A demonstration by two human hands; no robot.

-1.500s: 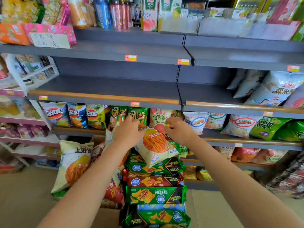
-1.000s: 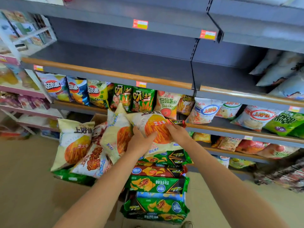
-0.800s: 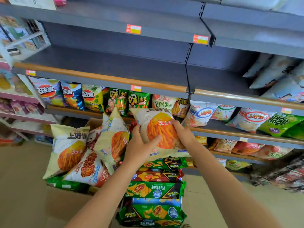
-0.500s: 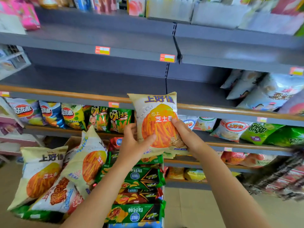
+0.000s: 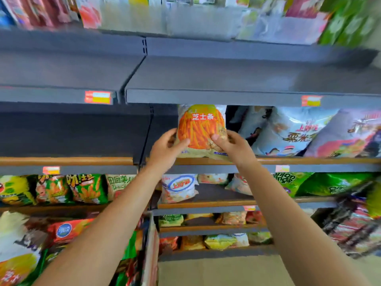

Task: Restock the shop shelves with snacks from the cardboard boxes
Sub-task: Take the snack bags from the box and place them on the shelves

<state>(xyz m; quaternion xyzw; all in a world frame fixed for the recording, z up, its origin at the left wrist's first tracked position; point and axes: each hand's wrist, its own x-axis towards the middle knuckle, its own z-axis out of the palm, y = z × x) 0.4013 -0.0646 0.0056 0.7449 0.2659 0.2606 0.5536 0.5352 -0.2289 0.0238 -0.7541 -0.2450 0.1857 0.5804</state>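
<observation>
A view from head height looks along two bare forearms toward grey shop shelving. Both hands hold one snack bag (image 5: 201,132), pale yellow with a large orange picture of cheese sticks and white Chinese lettering. The left hand (image 5: 166,148) grips the bag's lower left side, thumb curled over the front. The right hand (image 5: 232,144) grips the lower right side, thumb pressed on the front; its other fingers are hidden behind the bag. The bag stands upright, its bottom edge at the wood-trimmed front lip of a grey shelf (image 5: 309,162). Its top is cut off from view by the shelf above (image 5: 226,97), so the brand name cannot be read.

Just to the right on the same shelf lie pale blue and white puffed snack bags (image 5: 288,131), tilted and blurred. The shelf section to the left (image 5: 72,137) shows only its dark back panel.

Red and yellow price tags (image 5: 98,97) sit on the shelf edges, too smeared to read. Lower shelves carry green and orange chip bags (image 5: 86,187) and a white bag with a blue oval (image 5: 179,187). At the lower left, more bags (image 5: 20,254) are partly cut off by the frame's edge, and whatever holds them cannot be made out. The top row of goods and the right edge are heavily blurred.
</observation>
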